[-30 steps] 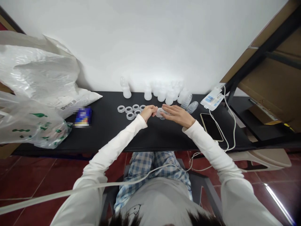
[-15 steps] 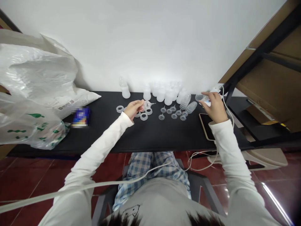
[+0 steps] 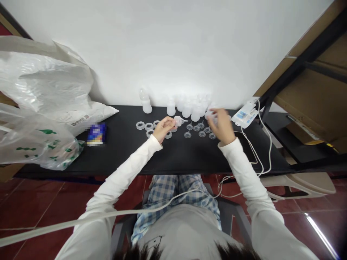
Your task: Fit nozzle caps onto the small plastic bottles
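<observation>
Left hand (image 3: pixel 163 128) pinches a clear part (image 3: pixel 178 121), probably light, squishy, best edge-held; right hand (image 3: pixel 222 125) is too blurry to tell.

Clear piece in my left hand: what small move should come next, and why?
I'd probably bring your right hand over to steady the clear piece: only your left hand holds it, and its thin stem points toward your right hand, which is apart from it.
</observation>
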Demonstrator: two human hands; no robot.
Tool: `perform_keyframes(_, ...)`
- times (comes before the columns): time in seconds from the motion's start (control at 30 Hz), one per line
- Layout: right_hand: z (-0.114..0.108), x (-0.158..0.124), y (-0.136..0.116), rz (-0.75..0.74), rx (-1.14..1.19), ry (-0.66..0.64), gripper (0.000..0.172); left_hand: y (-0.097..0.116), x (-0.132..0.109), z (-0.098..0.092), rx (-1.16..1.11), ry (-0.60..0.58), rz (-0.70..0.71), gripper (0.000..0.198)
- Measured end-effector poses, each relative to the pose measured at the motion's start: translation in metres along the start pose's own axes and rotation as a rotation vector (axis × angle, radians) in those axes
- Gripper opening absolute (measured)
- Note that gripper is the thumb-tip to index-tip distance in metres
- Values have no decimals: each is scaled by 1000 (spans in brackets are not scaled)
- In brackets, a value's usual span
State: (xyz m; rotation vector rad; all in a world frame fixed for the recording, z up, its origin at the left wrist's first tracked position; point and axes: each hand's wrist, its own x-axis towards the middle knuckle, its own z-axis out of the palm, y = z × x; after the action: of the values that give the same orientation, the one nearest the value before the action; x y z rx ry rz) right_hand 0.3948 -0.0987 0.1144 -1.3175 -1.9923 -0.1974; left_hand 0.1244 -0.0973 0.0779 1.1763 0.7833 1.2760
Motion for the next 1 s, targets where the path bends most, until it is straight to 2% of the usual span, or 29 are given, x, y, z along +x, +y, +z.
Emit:
perform_keyframes(0.07, 15, 4, -31, -195, 259, -195, 36, -3, 2, 9, -3, -19, 5, 49)
perform_keyframes(0.13, 29, 8, -50, -219, 398, -225, 27, -4, 4, 15, -1, -12, 22, 54)
perform_keyframes(0.23, 40, 13, -59, -216, 534, -271, 18, -5, 3, 14, 40, -1, 61, 58)
perform_keyframes(0.3, 43, 14, -60, -238, 570, -319, 16, -6, 1, 12, 106, -34, 77, 55)
perform_keyframes(0.4, 47, 14, -64, -252, 539, -292, 11, -9, -1, 10, 244, -91, 52, 50)
perform_keyframes(0.47, 46, 13, -63, -297, 467, -276, 9, -10, 0, 6, 296, -102, 1, 57)
perform_keyframes(0.53, 41, 12, -55, -332, 359, -285, 10, -9, 5, -8, 294, -44, -57, 60)
perform_keyframes(0.57, 38, 11, -48, -321, 302, -286, 12, -7, 8, -18, 283, 24, -78, 59)
perform_keyframes(0.67, 27, 4, -21, -237, 131, -297, 10, 3, 19, -62, 289, 354, -32, 42)
perform_keyframes(0.73, 24, -4, -7, -273, -20, -354, 9, 10, 26, -92, 353, 489, 17, 28)
perform_keyframes(0.8, 27, -14, -1, -348, -204, -412, 14, 13, 33, -116, 520, 541, 14, 29)
perform_keyframes(0.87, 33, -23, -1, -393, -353, -452, 18, 11, 39, -130, 697, 559, -16, 34)
perform_keyframes(1.0, 37, -33, -3, -394, -395, -468, 36, 2, 45, -138, 975, 465, -116, 37)
